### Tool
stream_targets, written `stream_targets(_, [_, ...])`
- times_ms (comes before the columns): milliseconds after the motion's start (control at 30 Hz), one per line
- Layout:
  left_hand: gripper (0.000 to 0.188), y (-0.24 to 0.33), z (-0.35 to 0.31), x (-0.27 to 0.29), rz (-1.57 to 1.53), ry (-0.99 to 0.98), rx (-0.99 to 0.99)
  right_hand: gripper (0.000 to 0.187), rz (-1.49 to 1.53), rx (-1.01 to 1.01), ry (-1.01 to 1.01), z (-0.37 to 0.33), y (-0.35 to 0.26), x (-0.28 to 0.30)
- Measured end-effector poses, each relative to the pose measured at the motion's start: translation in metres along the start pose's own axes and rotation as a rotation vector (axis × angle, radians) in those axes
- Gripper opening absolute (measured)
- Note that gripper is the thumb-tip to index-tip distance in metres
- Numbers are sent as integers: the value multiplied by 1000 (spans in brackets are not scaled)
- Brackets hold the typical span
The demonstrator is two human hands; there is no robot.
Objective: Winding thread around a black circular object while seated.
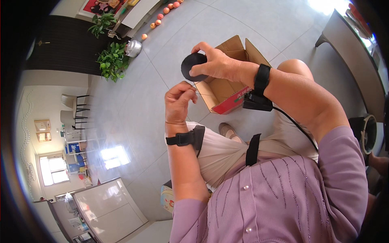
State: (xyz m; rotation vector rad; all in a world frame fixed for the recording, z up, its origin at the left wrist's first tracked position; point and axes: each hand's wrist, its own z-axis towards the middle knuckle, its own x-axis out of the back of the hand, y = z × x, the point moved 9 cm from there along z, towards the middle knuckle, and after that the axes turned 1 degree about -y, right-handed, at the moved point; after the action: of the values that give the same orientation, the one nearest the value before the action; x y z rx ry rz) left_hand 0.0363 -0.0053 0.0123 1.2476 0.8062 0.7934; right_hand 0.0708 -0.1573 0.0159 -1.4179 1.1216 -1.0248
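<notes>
My right hand [216,62] grips a round black pad [191,64] by its edges, thumb on the near face and fingers over the far rim. It looks soft and matt; its exact kind does not show. Just below the pad, my left hand [178,103] is closed, thumb and fingers pressed together. Whatever is between them is hidden or too small to make out. Behind and beneath the right hand, an open cardboard box [221,86] with a red printed side stands on the floor, its flaps up. The inside that shows is bare brown board.
Grey tiles form the floor [137,89]. At the far left are a silver kettle [133,48], leafy potted plants [113,60] and a row of several apples [160,16]. A grey table [352,56] stands at the right. Near my left elbow is a patterned box [167,197].
</notes>
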Motion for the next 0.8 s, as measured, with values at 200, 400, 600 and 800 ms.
stream_targets(200, [10, 1, 0, 40, -87, 271, -78, 67, -2, -130, -360, -11, 14, -35])
stream_targets(400, [13, -7, 3, 48, -47, 397, -57, 66, 272, -241, -511, -20, 18, -43])
stream_targets(600, [10, -18, 8, 40, -38, 390, 13, 64, 626, -190, -619, -28, -5, -50])
stream_targets(800, [8, -32, 9, 44, -58, 319, 103, 65, 664, -86, -362, -11, -8, -31])
